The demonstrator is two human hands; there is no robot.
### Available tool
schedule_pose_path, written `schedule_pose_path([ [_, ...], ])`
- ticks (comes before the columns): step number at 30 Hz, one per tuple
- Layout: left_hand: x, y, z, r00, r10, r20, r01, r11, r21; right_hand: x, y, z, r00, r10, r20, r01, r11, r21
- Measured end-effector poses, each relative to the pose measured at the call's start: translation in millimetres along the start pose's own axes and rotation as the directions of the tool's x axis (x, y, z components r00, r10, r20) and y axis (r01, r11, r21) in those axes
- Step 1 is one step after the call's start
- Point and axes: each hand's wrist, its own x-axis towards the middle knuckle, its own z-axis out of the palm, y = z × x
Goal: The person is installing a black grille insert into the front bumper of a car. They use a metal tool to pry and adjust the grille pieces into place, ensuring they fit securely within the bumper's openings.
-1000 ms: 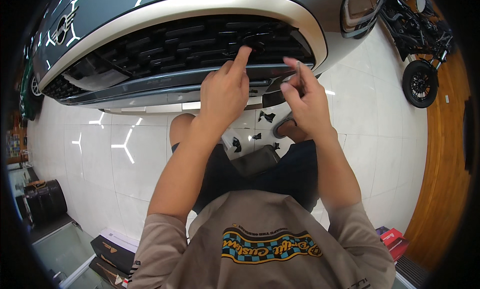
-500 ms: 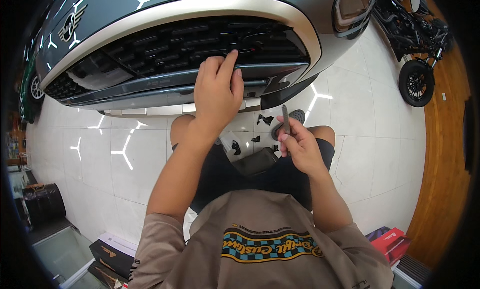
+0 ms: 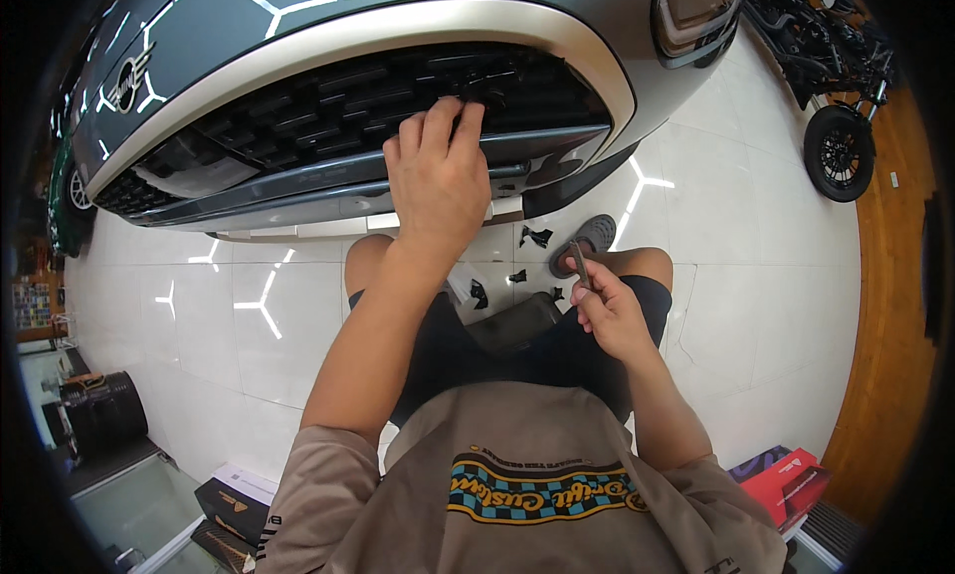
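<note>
My left hand (image 3: 438, 181) reaches up to the black grille (image 3: 328, 101) of a grey-blue car. Its fingers are bent and drawn together at the right part of the grille; whatever they grip, if anything, is hidden behind them. Just beyond the fingertips, glossy black film-like material (image 3: 492, 75) lies against the grille. Lower and to the right, above my right knee, my right hand (image 3: 609, 313) is closed around a slim flat grey tool (image 3: 581, 263), its free end pointing up and away from me.
Several torn black scraps (image 3: 537, 237) lie on the white tiled floor (image 3: 736, 315), near a dark pouch-like thing (image 3: 514, 322) between my legs. A motorcycle (image 3: 841, 151) stands at the far right. Boxes (image 3: 786, 484) sit at both lower sides, and a black drum (image 3: 99, 415) at left.
The fingers of my left hand have curled further down at the grille. My right hand has moved slightly down and right with the tool, and the whole view has shifted a little.
</note>
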Motion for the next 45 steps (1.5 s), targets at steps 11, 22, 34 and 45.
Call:
schedule_pose_path([
  [11, 3.4, 14.6, -4.3, 1.000, -0.005, 0.030, 0.003, 0.997, 0.076, 10.0, -3.5, -11.8, 0.985, -0.168, -0.044, 0.172, 0.977, 0.127],
  [22, 6.3, 5.8, -11.2, 0.994, -0.064, 0.088, 0.073, 0.992, -0.104, 108.2, -117.9, 51.4, 0.560, -0.819, -0.128, 0.752, 0.567, -0.336],
  [34, 3.5, 2.5, -3.2, 0.995, -0.086, 0.059, 0.096, 0.977, -0.189, 131.0, -113.4, 55.1, 0.558, -0.824, -0.092, 0.799, 0.564, -0.208],
  [45, -6.8, 38.2, 6.0, 0.863, -0.503, 0.044, 0.407, 0.640, -0.652, 80.7, -46.0, 17.4, 0.833, -0.497, -0.241, 0.476, 0.868, -0.144],
])
